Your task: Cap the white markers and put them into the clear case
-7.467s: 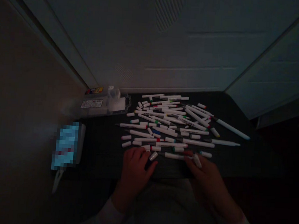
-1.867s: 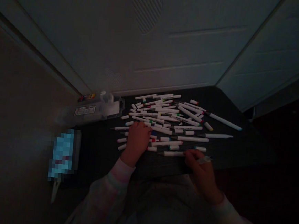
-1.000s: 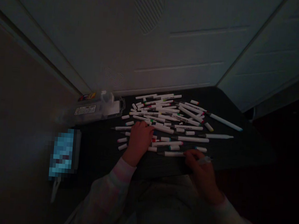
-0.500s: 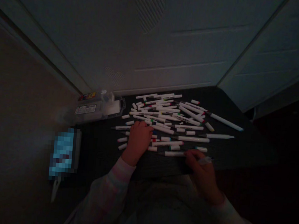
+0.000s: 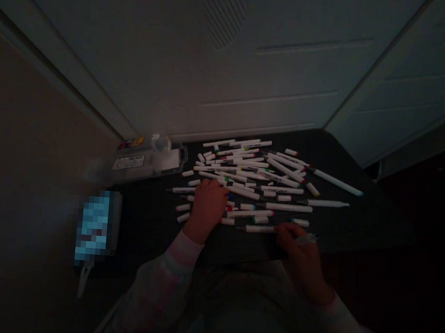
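White markers with coloured ends, many of them uncapped, lie in a loose heap with their caps on a dark tabletop [image 5: 144,232]. At the heap's near left side, my left hand [image 5: 209,204] rests with its fingers curled down and close together. Its fingertips touch the markers beside a blue end, and what they grip is hidden. My right hand [image 5: 300,254] is closed in a pinch at the table's near edge, around a pale marker [image 5: 305,238] that sticks out between the fingers. Another marker [image 5: 259,229] lies with its right end at those fingertips.
A clear plastic case [image 5: 141,165] with a printed label stands at the back left. Nearer on the left is a device with a blurred lit screen [image 5: 93,225] and a white strap [image 5: 83,281]. A pale panelled door [image 5: 268,72] rises directly behind the table.
The view has shifted very slightly. Both hands keep the same place and pose, and the markers lie as before.
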